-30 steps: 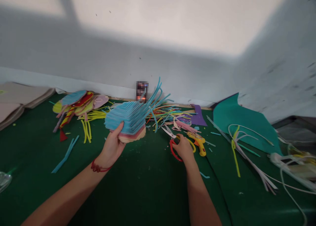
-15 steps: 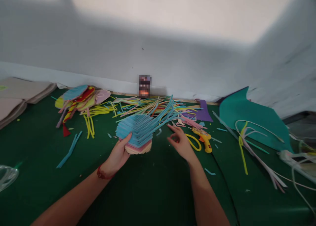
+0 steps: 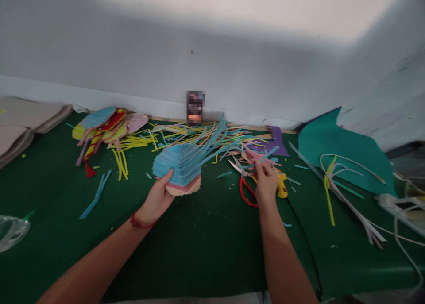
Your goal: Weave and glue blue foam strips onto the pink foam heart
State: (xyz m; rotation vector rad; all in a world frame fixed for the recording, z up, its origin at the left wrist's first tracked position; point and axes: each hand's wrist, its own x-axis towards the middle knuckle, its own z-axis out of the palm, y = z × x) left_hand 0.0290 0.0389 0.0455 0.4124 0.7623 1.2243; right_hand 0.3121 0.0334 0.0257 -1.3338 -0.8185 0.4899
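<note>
My left hand (image 3: 161, 198) grips a leaf-shaped piece of pleated blue strips (image 3: 177, 162) by its lower left side, thumb on top. Pink and cream layers (image 3: 186, 188) show along its bottom edge, and long blue strip ends fan out to the upper right. To the right, my right hand (image 3: 266, 182) is closed, its fingertips pinching a thin blue strip (image 3: 270, 153). Just left of that hand, scissors (image 3: 246, 193) with a red and a yellow handle lie on the green table, blades apart. A yellow glue gun (image 3: 282, 186) is partly hidden behind my right hand.
Loose coloured strips (image 3: 186, 133) are heaped along the wall. Decorated leaf shapes (image 3: 99, 118) lie at back left, a teal sheet (image 3: 345, 149) at right. A blurred upright object (image 3: 195, 107) leans at the wall. A black cord (image 3: 303, 237) crosses the table (image 3: 199, 259).
My right hand has moved right, off the scissors, and its fingers have closed on a blue strip. The scissors now show fully. My left hand keeps hold of the pleated piece.
</note>
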